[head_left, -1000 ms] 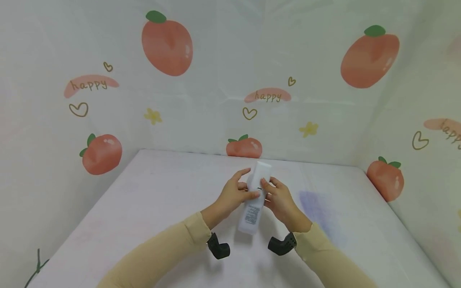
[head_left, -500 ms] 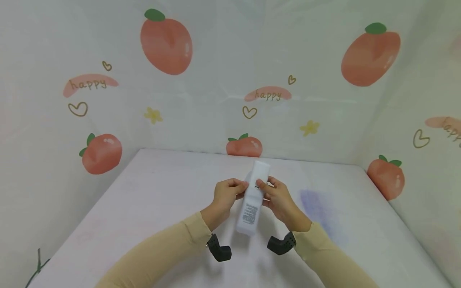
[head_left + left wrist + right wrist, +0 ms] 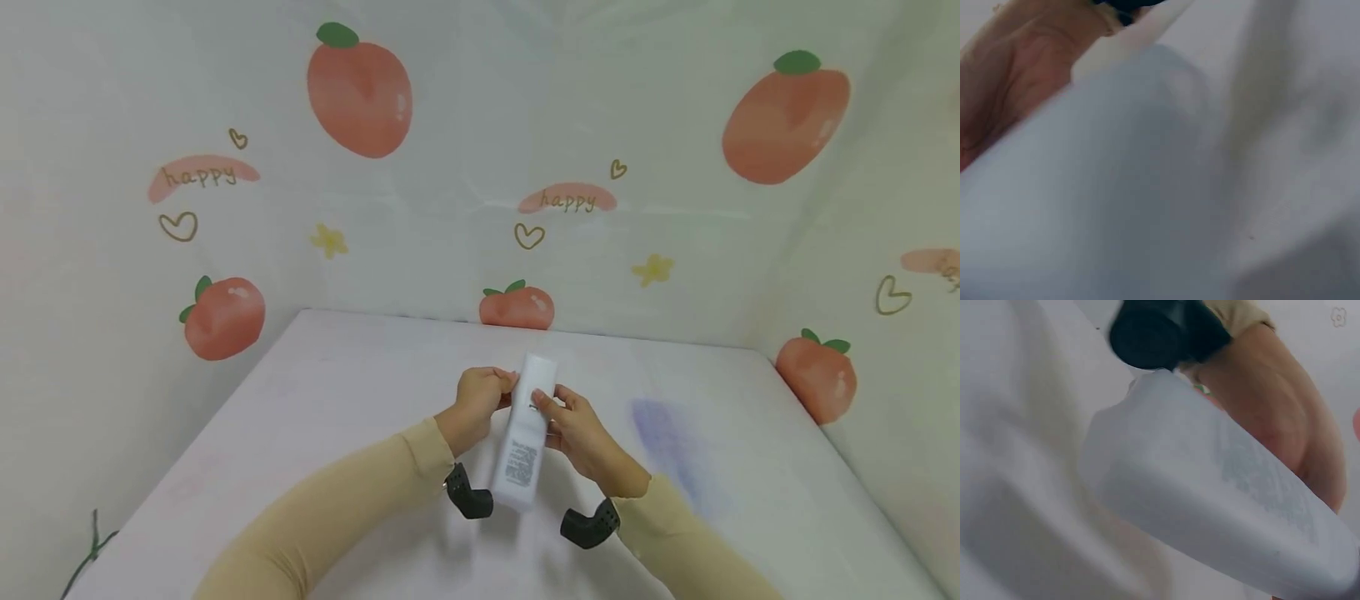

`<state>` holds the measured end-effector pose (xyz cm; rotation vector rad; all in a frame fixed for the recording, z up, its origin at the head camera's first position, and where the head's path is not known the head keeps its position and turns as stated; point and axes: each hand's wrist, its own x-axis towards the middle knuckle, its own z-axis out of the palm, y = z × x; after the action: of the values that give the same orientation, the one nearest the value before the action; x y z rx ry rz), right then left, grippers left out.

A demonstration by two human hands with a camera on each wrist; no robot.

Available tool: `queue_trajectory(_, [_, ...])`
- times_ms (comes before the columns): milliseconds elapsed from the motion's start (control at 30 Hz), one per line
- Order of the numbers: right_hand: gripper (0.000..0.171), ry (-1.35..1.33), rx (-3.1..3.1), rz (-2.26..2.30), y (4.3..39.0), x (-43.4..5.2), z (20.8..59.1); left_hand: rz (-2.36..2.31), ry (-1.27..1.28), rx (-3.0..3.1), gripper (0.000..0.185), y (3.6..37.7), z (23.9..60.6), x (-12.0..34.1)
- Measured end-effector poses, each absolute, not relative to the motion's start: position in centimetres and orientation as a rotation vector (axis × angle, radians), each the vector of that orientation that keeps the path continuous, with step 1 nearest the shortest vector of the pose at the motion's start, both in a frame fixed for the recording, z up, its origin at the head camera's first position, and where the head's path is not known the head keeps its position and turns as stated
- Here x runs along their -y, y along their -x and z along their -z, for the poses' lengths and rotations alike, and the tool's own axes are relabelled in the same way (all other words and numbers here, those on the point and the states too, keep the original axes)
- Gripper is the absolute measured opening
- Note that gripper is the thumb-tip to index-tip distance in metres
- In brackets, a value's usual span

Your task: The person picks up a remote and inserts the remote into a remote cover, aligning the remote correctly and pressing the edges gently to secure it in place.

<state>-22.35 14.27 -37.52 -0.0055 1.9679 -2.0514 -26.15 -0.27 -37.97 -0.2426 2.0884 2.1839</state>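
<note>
From the head view I see, at the far left, a soft plastic wall sheet (image 3: pixel 112 250) printed with round peaches, hearts and the word "happy"; it wraps around a pale, smooth counter (image 3: pixel 315 400) with a matte, faintly lilac-stained top. Moving inward, a beige knit sleeve (image 3: pixel 322 508) leads to my left hand (image 3: pixel 480 398), whose grip is clenched, fingers curled against the left edge of the white bottle (image 3: pixel 525 433) near its upper part. The bottle is a tall, flat-sided, translucent white plastic piece with a squared cap end pointing away from me and a block of small grey print on its lower face; it is held above the middle of the counter, tilted. My right hand (image 3: pixel 581 433) pinches its right side, thumb on the front face. Black wrist mounts (image 3: pixel 588 527) show under both cuffs.
</note>
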Motion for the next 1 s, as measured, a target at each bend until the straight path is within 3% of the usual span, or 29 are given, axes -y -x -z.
queue_trajectory(300, [0.049, -0.071, -1.986, 2.16, 23.3, -15.4, 37.4, -2.064, 0.011, -2.054, 0.01, 26.6, 38.8, 0.4])
queue_trajectory(533, [0.046, -0.047, -1.907, 2.178, 23.8, -16.2, 37.2, -1.991, -0.289, -2.116, 0.038, 26.3, 38.4, 0.6])
queue_trajectory(833, [0.061, 0.001, -1.828, 2.178, 23.8, -16.6, 36.7, -1.903, -0.252, -2.117, 0.04, 26.2, 37.8, 0.5])
queue_trajectory(1000, [0.055, -0.106, -1.717, 2.265, 23.8, -16.2, 37.5, -2.06, -0.094, -2.065, 0.038, 26.2, 37.6, 0.7])
